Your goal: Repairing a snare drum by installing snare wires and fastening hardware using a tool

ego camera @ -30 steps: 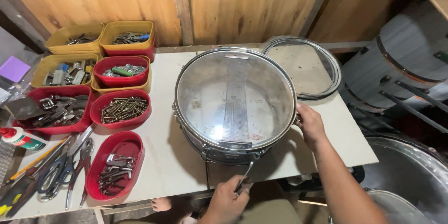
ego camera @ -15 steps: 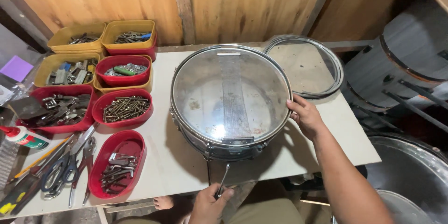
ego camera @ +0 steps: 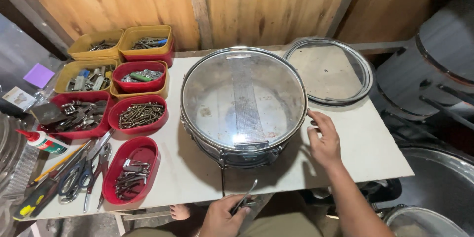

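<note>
A snare drum with a clear head and chrome rim sits on the white table, near the middle of the view, with its strip of snare wires running from twelve o'clock to six o'clock across the skin. The right hand rests at the drum's four o'clock side, fingers loosely spread, with the fingertips touching or just beside the rim; which of the two cannot be told. The left hand is at the drum's six o'clock, below the table edge, closed around a thin metal tool that points up toward the drum shell. At the drum's two o'clock lies a loose hoop with a clear skin, just beside the drum. At nine to ten o'clock stands a cluster of red and yellow trays: one red tray holds screws, another red tray at eight o'clock holds metal fittings. Farther at eight o'clock lie pliers and scissors, with a glue bottle near them.
</note>
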